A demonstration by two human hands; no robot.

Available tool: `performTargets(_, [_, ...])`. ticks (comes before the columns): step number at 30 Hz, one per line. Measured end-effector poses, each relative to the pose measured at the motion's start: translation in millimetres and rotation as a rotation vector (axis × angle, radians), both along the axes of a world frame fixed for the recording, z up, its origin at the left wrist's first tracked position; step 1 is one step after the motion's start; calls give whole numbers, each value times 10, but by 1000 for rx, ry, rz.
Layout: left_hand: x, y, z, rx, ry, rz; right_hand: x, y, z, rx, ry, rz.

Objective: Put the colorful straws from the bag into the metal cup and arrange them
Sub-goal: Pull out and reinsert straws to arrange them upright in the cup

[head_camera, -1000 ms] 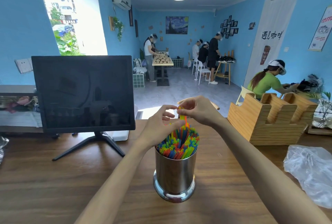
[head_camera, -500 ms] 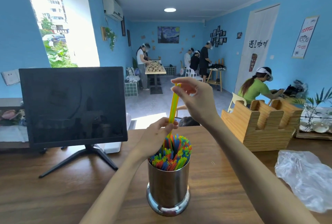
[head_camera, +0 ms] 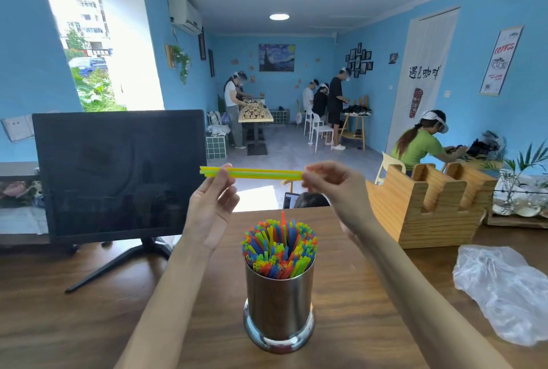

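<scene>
A shiny metal cup (head_camera: 278,306) stands on the wooden table (head_camera: 89,309), packed with upright colorful straws (head_camera: 278,245); one red straw sticks up above the rest. Above the cup, a yellow and a green straw (head_camera: 261,174) lie level, side by side in the air. My left hand (head_camera: 212,205) pinches their left part and my right hand (head_camera: 335,188) pinches their right end. The clear plastic bag (head_camera: 501,288) lies crumpled on the table at the right, apart from both hands.
A dark monitor (head_camera: 118,173) on a stand sits at the left of the table. A wooden cup holder (head_camera: 430,205) stands at the right rear, with plants behind it. Several people work at tables farther back in the room.
The two straws were pulled up out of the cup by my right hand and turned from upright to level. My left hand rose from the cup's rim and took hold of their left part.
</scene>
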State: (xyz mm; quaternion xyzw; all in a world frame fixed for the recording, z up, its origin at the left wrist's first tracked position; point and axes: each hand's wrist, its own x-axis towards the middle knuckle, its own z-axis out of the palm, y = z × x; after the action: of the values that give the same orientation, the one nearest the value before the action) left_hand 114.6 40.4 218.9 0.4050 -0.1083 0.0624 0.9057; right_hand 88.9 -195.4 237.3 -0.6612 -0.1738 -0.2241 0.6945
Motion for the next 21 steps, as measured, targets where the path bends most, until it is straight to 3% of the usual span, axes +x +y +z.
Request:
performTargets(3, [-51,-22,72,41,-76,73,24,51,-263,-244,66,20])
performTargets(7, [-115,-123,96,285,-187,189,41,159,-439,-656,54,-87])
performTargets(12, [-158,-229,-6,624,-357,258,36,220,-480,-1054,114,-31])
performTargets(14, [-138,-233,-73,780,-417,309,44,195,-465,-1009,143,32])
performTargets(16, [-102,-218,-146,959,-429,357,52,156,-441,-789,197,71])
performTargets(19, [-81,-194,-268,1124,-382,339,138,75,-450,-503,239,-63])
performTargets(21, [-71,-185,-351,1205,-372,315,196,36,-475,-522,285,-88])
